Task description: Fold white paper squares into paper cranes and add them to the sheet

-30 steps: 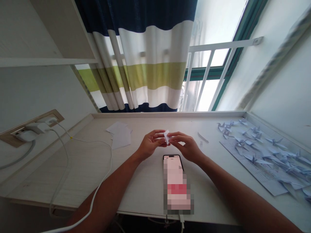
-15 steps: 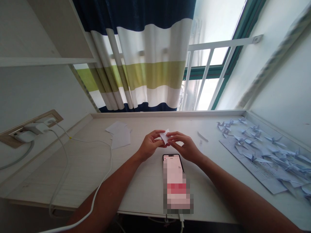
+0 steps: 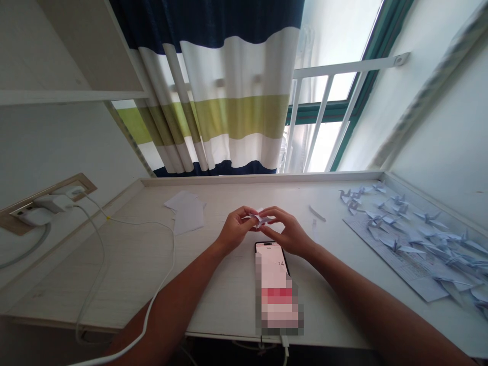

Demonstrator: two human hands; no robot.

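Both my hands meet above the white desk (image 3: 133,264), pinching a small folded piece of white paper (image 3: 259,219) between their fingertips. My left hand (image 3: 234,230) holds its left side and my right hand (image 3: 287,231) holds its right side. The paper lies low and nearly flat between the fingers, partly hidden by them. A phone (image 3: 275,282) with a lit screen lies flat on the desk just in front of my hands.
Several folded paper cranes (image 3: 412,239) lie on a printed sheet at the right. Loose white paper squares (image 3: 186,211) sit at the back left. A white cable (image 3: 152,284) runs from wall chargers (image 3: 41,208) across the desk. A paper scrap (image 3: 317,213) lies behind my right hand.
The folded paper stood upright between my fingertips; now it is turned down flatter and lower. My hands have closed in slightly around it.
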